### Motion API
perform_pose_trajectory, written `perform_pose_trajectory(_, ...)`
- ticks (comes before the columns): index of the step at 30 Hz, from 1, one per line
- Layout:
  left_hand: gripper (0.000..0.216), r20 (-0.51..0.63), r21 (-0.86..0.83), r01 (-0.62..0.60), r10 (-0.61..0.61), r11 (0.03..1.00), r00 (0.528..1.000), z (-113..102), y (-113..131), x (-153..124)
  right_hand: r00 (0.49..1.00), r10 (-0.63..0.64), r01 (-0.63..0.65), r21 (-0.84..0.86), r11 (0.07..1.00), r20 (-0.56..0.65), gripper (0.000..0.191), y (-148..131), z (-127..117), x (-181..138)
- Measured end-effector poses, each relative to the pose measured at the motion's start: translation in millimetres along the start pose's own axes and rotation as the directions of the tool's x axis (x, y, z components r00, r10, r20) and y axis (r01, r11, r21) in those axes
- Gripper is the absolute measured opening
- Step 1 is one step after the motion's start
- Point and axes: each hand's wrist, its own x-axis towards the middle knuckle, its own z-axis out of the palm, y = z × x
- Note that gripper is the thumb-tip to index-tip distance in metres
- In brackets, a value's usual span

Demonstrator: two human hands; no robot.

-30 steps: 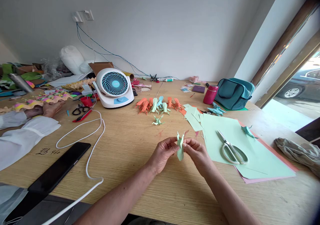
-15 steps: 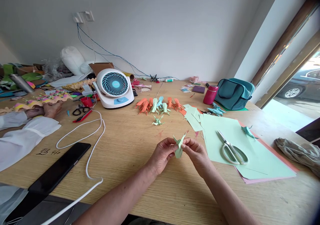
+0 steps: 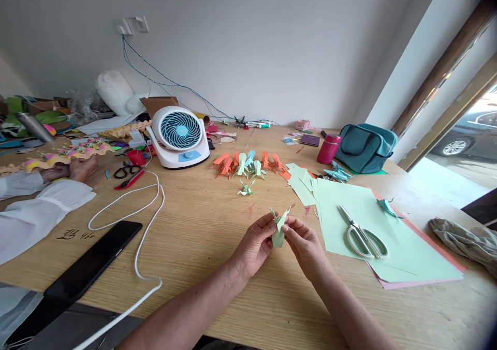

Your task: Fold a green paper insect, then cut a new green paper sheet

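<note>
Left hand (image 3: 254, 241) and right hand (image 3: 306, 242) pinch folded paper (image 3: 278, 239) toward the worktop's (image 3: 209, 225) near edge (gentle pressure should spare its points).

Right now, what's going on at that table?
A person's left hand and right hand pinch a folded pale green paper from either side. Beyond it lies a lone green paper figure, then a cluster of orange, green and blue ones. To the right, scissors rest on a large green sheet. At the left, another person's hand is at a colourful wavy-edged strip.
</note>
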Motion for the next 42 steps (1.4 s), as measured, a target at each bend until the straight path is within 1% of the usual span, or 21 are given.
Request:
perform_pose_trajectory(3, 0.028, -0.022, 0.005, -0.028, 0.028, 1.0, 0.999, 0, 0, 0, 0.999, -0.024, 0.025, 0.012, 1.0, -0.035, 0.016, 1, 1, 0)
perform_pose_trajectory(7, 0.023, -0.019, 0.114, -0.128, 0.131, 0.985, 0.991, 2, 1, -1, 0.992, -0.092, 0.09, -0.025, 0.996, -0.082, 0.019, 4, 2, 1)
perform_pose_trajectory(12, 0.022, -0.047, 0.314, -0.299, 0.329, 0.901, 0.943, 5, 1, 0, 0.973, -0.157, 0.148, -0.06, 0.987, -0.169, 0.019, 10, 6, 1)
perform_pose_trajectory(18, 0.024, -0.032, 0.424, -0.364, 0.416, 0.829, 0.909, 7, -1, 0, 0.961, -0.166, 0.155, -0.068, 0.986, -0.221, 0.022, 14, 10, 2)
perform_pose_trajectory(20, 0.023, -0.016, 0.456, -0.371, 0.424, 0.809, 0.906, 7, -1, -1, 0.956, -0.171, 0.159, -0.069, 0.985, -0.239, 0.022, 15, 11, 2)
perform_pose_trajectory(25, 0.021, 0.038, 0.511, -0.356, 0.393, 0.782, 0.919, 3, -2, -2, 0.94, -0.176, 0.16, -0.079, 0.984, -0.291, 0.022, 16, 12, 2)
perform_pose_trajectory(29, 0.023, -0.01, 0.557, -0.346, 0.423, 0.755, 0.906, -2, -5, 2, 0.947, -0.162, 0.147, -0.075, 0.986, -0.279, 0.024, 18, 13, 1)
perform_pose_trajectory(32, 0.026, -0.049, 0.513, -0.357, 0.442, 0.78, 0.896, -2, -4, 4, 0.959, -0.141, 0.13, -0.061, 0.99, -0.246, 0.025, 18, 15, 2)
perform_pose_trajectory(36, 0.029, -0.1, 0.458, -0.33, 0.417, 0.825, 0.904, 2, -1, 3, 0.97, -0.12, 0.114, -0.041, 0.993, -0.211, 0.026, 18, 14, 2)
perform_pose_trajectory(42, 0.027, -0.09, 0.441, -0.301, 0.375, 0.846, 0.923, 5, 3, 0, 0.976, -0.117, 0.111, -0.043, 0.993, -0.181, 0.024, 18, 9, 1)
